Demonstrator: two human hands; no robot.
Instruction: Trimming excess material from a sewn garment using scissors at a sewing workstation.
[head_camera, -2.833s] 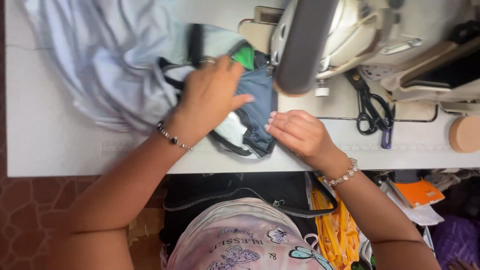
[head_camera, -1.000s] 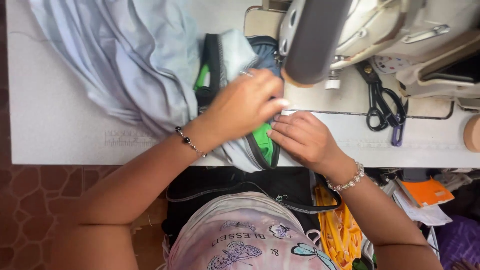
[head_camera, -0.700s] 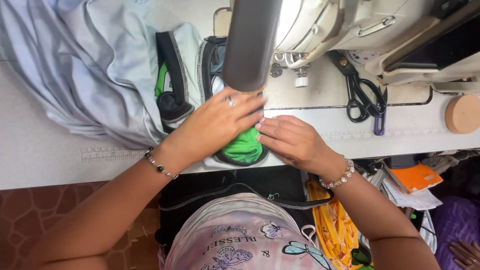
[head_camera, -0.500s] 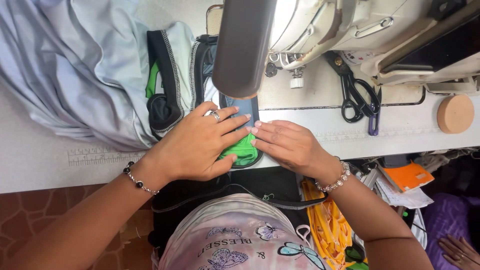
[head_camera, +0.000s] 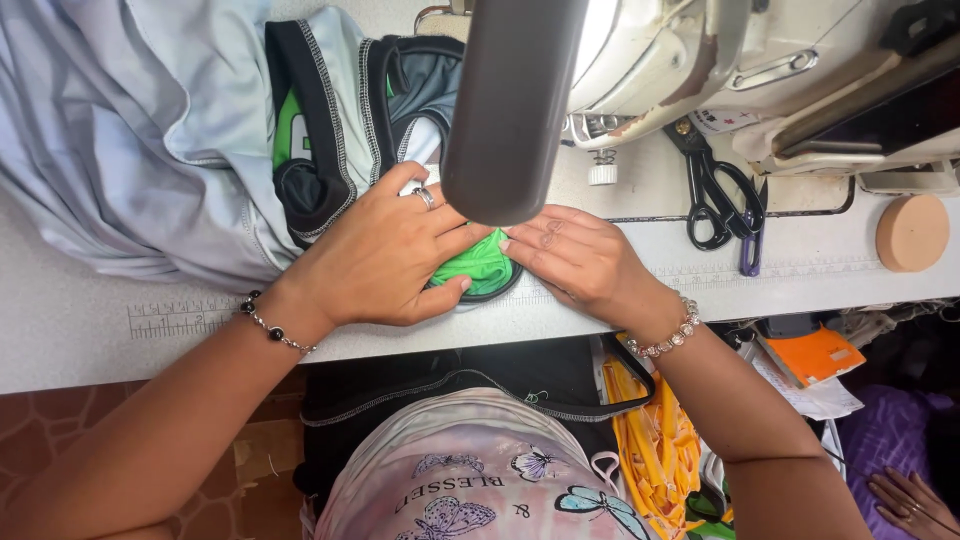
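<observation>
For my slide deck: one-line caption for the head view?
Both hands, left hand and right hand, press green fabric flat beside a sewing machine.

Ahead: we see the sewing machine (head_camera: 640, 60) and its dark cylinder (head_camera: 510, 100) blocking | left: piled pale fabric (head_camera: 120, 130) | right: scissors (head_camera: 715, 190), round pad (head_camera: 912, 232) | table (head_camera: 90, 340) front-left edge bare
</observation>
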